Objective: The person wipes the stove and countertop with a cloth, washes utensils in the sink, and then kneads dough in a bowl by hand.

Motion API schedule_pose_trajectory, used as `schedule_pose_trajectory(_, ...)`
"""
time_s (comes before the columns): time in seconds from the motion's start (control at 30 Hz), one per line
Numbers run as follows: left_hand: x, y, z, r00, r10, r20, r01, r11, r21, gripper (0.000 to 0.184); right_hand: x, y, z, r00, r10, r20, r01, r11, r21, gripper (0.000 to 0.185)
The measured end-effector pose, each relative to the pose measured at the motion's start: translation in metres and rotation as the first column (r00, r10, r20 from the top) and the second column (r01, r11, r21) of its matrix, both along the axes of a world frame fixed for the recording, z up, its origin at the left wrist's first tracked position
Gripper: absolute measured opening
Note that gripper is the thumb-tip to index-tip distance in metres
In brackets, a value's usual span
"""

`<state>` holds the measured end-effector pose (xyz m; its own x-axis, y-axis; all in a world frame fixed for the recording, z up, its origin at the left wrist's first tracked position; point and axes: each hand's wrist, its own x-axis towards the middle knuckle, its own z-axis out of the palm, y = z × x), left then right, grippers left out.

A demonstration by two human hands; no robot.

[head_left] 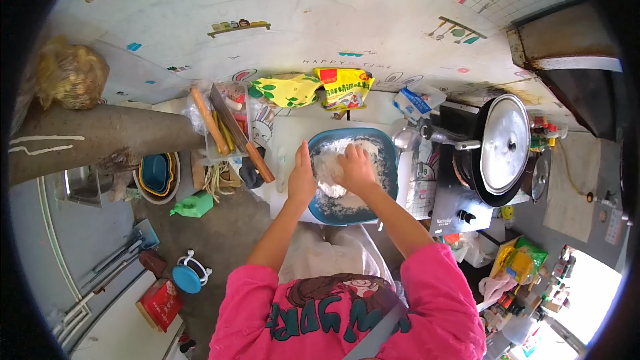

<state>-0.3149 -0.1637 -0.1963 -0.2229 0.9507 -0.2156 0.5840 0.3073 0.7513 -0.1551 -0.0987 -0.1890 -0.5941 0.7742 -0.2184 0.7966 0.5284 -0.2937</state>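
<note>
A blue basin (389, 180) stands on the counter in front of me, with white flour and a pale lump of dough (328, 172) inside. My left hand (302, 177) is at the basin's left rim, its fingers stretched out and pointing away from me, its palm turned toward the basin. Inside the basin my right hand (355, 168) presses on the flour and dough with its fingers bent and apart; its fingertips are partly hidden in the flour.
Left of the basin, a cleaver (233, 123) and a rolling pin (209, 120) lie across a plastic container. Yellow packages (345, 88) stand behind. A metal ladle (407, 139) lies to the right, beside a stove with a lidded wok (505, 145).
</note>
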Motion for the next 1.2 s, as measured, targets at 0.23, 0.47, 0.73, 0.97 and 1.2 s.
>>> schedule_pose_trajectory(0.23,-0.001,-0.001,-0.008,1.0,-0.01,-0.023,0.012,0.998,0.064,0.082,0.036,-0.04,-0.061,0.946,0.252,-0.204,-0.218,0.96,0.178,0.04)
schedule_pose_trajectory(0.47,-0.001,-0.002,-0.009,1.0,-0.012,0.018,0.011,0.997,0.07,0.08,0.006,-0.025,-0.084,0.983,0.035,-0.181,0.012,0.968,0.252,0.037)
schedule_pose_trajectory(0.73,-0.001,-0.003,-0.009,0.999,-0.023,-0.039,0.024,1.0,0.017,0.083,-0.001,-0.01,-0.067,0.944,-0.21,-0.254,0.208,0.978,-0.037,0.058)
schedule_pose_trajectory(0.97,-0.001,-0.001,-0.004,0.999,-0.013,-0.043,0.012,1.0,-0.028,0.084,0.019,-0.034,0.021,0.988,0.064,-0.14,-0.076,0.993,-0.088,0.046)
schedule_pose_trajectory(1.2,-0.002,-0.001,-0.008,0.999,-0.005,-0.033,0.005,1.0,-0.008,0.083,-0.002,-0.061,-0.067,0.991,0.131,-0.002,-0.126,0.964,0.235,0.043)
